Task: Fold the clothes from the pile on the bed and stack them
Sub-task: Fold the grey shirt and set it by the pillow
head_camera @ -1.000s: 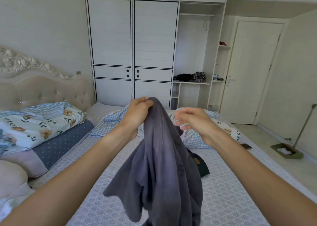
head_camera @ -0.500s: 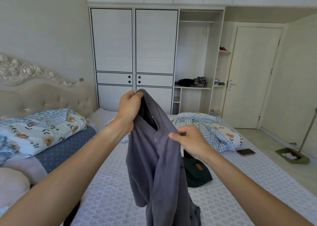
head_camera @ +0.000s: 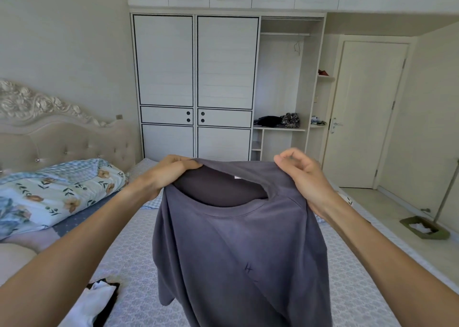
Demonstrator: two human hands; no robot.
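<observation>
Both hands, left hand (head_camera: 171, 171) and right hand (head_camera: 301, 177), pinch the soft grey cotton T-shirt (head_camera: 238, 247) by its shoulders; it hangs straight down over the bed (head_camera: 129, 259).

A white wardrobe (head_camera: 196, 85) stands beside a closed door (head_camera: 365, 113).

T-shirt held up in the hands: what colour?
Plain dark grey T-shirt, slightly purplish; the head view shows it best.

No readable text; the grey T-shirt (head_camera: 238, 247) bears only a small, illegible dark mark
</observation>
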